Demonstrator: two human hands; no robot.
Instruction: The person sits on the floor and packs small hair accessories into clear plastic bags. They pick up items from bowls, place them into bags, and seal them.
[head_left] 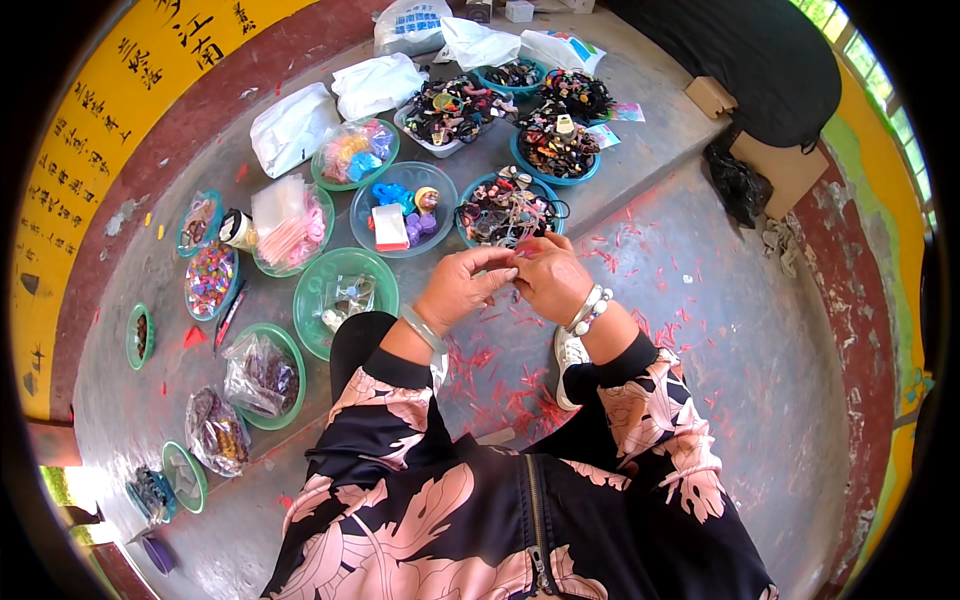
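Noting the layout, largest first: grey raised surface (165,300), spread with bowls and bags, curving around the front and left of the person. Grey floor (750,420) lies lower, to the right. Pink-red scraps (480,357) scatter across it, densest below the hands; they look like offcuts, a judgement only.

White bags (292,130) stand at the far side, probably out of the way because they are bulky. Nearer bowls seem set in an arc so that each kind stays apart and reachable. Green bowl (335,263) holds a clear packet (352,293), close to the left forearm. Teal bowl (462,225) with a heap of dark bands (510,203) sits just beyond the fingertips, perhaps so that small items are at hand.

Pose: both forearms angle inward and forward, elbows bent, sleeves (655,430) ending short of the wrists. Left hand (460,288) comes in from the left, thumb and forefinger drawn together. Right hand (552,280) turns its back upward, fingers curled inward to meet the left.

Smallest: small pink-red piece (522,255), located between the meeting fingertips. Both grips appear pinched closed on it, likely for fine two-handed control; exact contact is partly hidden. Its kind is too small to tell.
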